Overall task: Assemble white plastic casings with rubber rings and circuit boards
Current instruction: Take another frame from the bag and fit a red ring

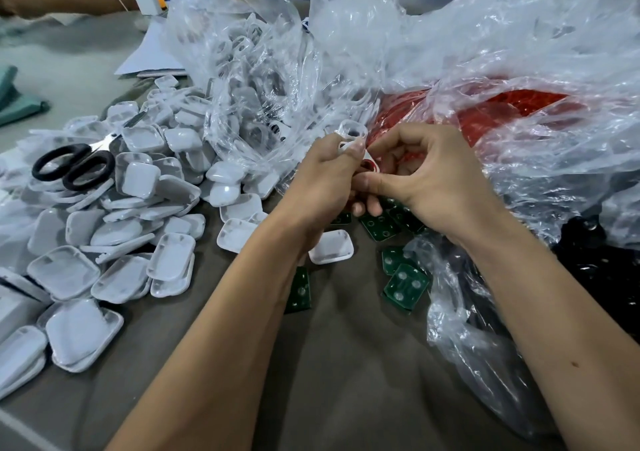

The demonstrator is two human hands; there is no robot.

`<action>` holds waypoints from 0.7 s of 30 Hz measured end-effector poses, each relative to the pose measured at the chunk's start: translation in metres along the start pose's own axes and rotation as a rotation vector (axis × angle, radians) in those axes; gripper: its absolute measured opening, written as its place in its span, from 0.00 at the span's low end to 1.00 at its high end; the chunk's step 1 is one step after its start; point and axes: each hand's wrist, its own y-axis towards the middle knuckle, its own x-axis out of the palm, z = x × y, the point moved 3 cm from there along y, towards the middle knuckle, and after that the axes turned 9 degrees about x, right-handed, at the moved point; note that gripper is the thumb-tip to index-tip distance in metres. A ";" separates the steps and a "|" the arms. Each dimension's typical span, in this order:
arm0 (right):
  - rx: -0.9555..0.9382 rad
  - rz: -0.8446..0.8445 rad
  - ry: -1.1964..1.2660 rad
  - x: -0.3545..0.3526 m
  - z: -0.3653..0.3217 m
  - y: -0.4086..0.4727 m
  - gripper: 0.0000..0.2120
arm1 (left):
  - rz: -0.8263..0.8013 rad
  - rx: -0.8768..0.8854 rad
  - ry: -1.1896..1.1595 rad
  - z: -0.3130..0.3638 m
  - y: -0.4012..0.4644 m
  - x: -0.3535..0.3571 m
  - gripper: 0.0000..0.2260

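Left hand [320, 177] gripping white casing [353, 135]; right hand [429, 180] pinching red ring [369, 166] into it. Green boards [405, 282] waiting, casing pile [104, 236] remaining.

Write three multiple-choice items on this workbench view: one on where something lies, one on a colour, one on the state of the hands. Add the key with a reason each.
1. Where do the scissors lie?
A. on the pile of white casings at the left
B. inside the red bag
C. under the right forearm

2. What colour are the circuit boards on the table?
A. blue
B. green
C. yellow

3. What are the hands doing?
A. both lie flat on the table
B. both work on one white casing held between them
C. one holds the scissors

Key: 1 A, black handles rest on the casings. 2 B, the boards are plainly green. 3 B, left hand and right hand meet with fingers curled around the casing.
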 end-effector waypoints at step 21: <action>0.216 -0.119 0.613 -0.005 0.009 0.004 0.07 | -0.017 0.061 -0.171 0.005 0.001 -0.003 0.06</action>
